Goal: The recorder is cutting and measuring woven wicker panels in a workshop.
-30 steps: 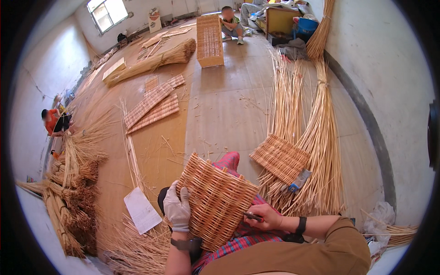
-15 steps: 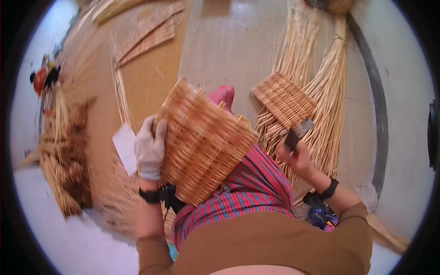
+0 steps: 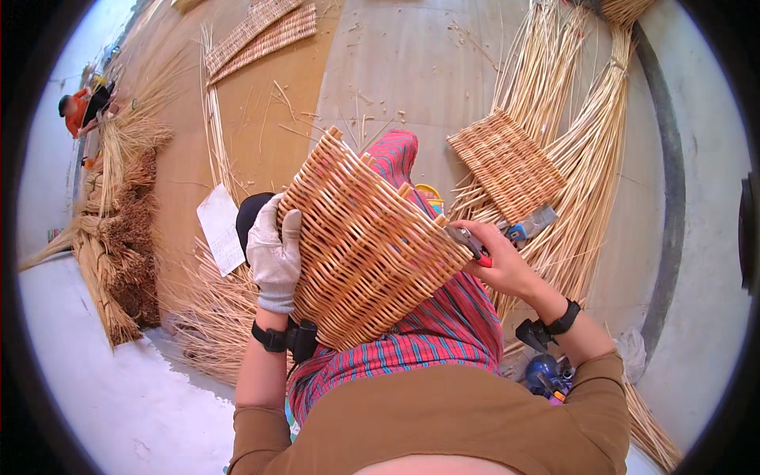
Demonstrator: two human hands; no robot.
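Observation:
A woven wicker panel (image 3: 368, 245) with stake ends sticking out along its upper edge rests tilted over my lap. My left hand (image 3: 275, 257), in a whitish glove, grips its left edge, the thumb lying on the front face. My bare right hand (image 3: 500, 261) is closed around red-handled clippers (image 3: 473, 244). Their metal jaws are at the panel's right corner; whether they touch a stake I cannot tell. A smaller woven panel (image 3: 507, 166) lies on the floor beyond that hand, with a flat metal tool with a blue part (image 3: 532, 225) by its near corner.
Long willow-like rods (image 3: 586, 182) spread across the right floor. Two woven strips (image 3: 265, 36) lie at the far left. A paper sheet (image 3: 222, 229) sits beside my left hand. Bundled rods (image 3: 119, 229) line the left side, with a person in orange (image 3: 77, 111) behind.
My right hand has come from beside the smaller panel to the big panel's right corner. The dark tool it held earlier was blurred; red-handled clippers now show there. My left hand keeps its grip.

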